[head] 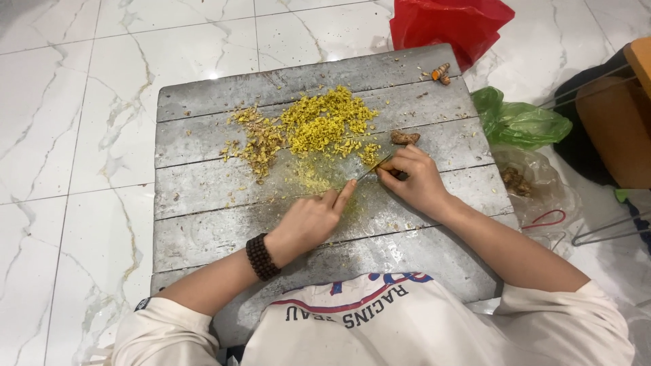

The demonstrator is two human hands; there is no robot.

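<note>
My right hand point(417, 177) grips a small knife point(374, 168) whose blade points left toward my other hand. My left hand point(313, 218), with a dark bead bracelet at the wrist, rests on the grey wooden board point(203, 224), index finger stretched out and touching the blade tip. A heap of finely chopped yellow root point(327, 122) lies just beyond both hands. Brownish peelings point(261, 142) sit to its left. A whole brown root piece point(405, 137) lies right above my right hand.
An orange cut root piece point(441, 72) lies at the board's far right corner. A red plastic bag point(449, 24), a green bag point(519, 122) and a clear bag with roots point(525, 181) sit on the white marble floor point(68, 135) to the right.
</note>
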